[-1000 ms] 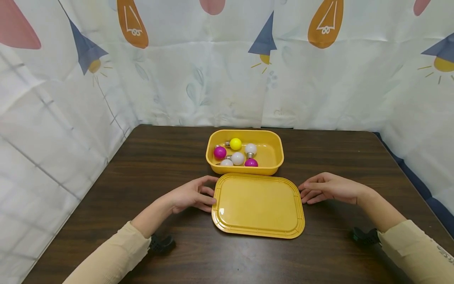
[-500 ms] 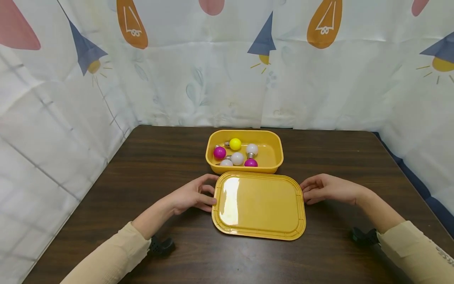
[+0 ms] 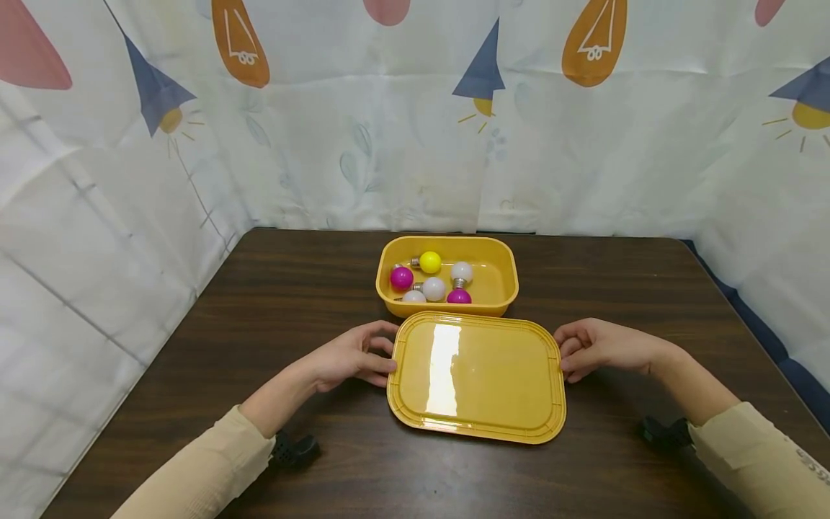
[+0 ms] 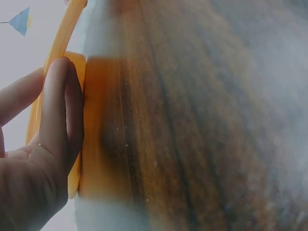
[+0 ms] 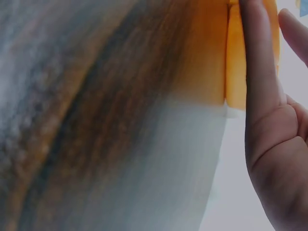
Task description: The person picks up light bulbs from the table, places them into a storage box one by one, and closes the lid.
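Note:
A flat yellow plastic lid (image 3: 480, 378) with a ribbed rim lies between my hands in the head view, just in front of a yellow box (image 3: 499, 281). My left hand (image 3: 353, 357) pinches its left edge; the left wrist view has the thumb on one face and the fingers (image 4: 54, 110) on the other. On the opposite side, my right hand (image 3: 603, 346) grips the right edge between thumb and fingers. The lid slants, its right end higher over the table. Inside the box are several light bulbs: a yellow one (image 3: 430, 262), magenta ones (image 3: 402, 277) and white ones (image 3: 434, 289).
Everything stands on a dark wood-grain table (image 3: 311, 274). A white printed curtain (image 3: 415, 144) hangs behind and along both sides. Black wrist straps (image 3: 295, 448) show below the sleeves.
The right end of the lid has come up and slightly rightward, and a bright reflection has slid across it. My right fingers have closed on its edge. The left hand hardly moved.

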Action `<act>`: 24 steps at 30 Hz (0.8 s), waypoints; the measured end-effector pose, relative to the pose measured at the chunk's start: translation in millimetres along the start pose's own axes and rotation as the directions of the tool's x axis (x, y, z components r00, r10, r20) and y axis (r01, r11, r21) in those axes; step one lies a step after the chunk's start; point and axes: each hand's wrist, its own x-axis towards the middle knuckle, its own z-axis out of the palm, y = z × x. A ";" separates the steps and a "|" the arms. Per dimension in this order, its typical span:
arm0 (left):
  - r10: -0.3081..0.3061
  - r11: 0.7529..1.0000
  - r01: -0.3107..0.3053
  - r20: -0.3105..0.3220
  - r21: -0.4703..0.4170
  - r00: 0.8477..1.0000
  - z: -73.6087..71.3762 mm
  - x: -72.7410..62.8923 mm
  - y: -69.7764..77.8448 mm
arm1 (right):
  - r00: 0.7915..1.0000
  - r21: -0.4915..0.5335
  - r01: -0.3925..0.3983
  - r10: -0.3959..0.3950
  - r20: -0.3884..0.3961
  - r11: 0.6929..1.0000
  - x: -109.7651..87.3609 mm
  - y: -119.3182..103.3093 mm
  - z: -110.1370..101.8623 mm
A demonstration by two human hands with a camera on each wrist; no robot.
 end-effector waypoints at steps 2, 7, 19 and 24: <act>0.005 1.000 -0.005 0.006 0.005 1.000 -0.1 -0.2 0.3 | 1.000 0.005 0.009 -0.009 -0.001 1.000 -0.8 -0.8 -0.8; 0.024 1.000 -0.025 0.027 0.013 0.999 -0.6 -0.6 1.2 | 0.997 0.026 0.071 -0.072 0.002 0.997 -2.7 -0.9 -2.9; 0.061 0.997 -0.060 0.025 -0.041 0.998 -1.3 2.0 4.7 | 0.973 0.141 0.226 -0.229 0.009 0.964 -10.5 1.9 -11.3; 0.081 0.995 -0.080 0.008 -0.068 0.997 -1.1 2.3 6.6 | 0.962 0.184 0.265 -0.272 0.017 0.947 -7.5 2.3 -12.1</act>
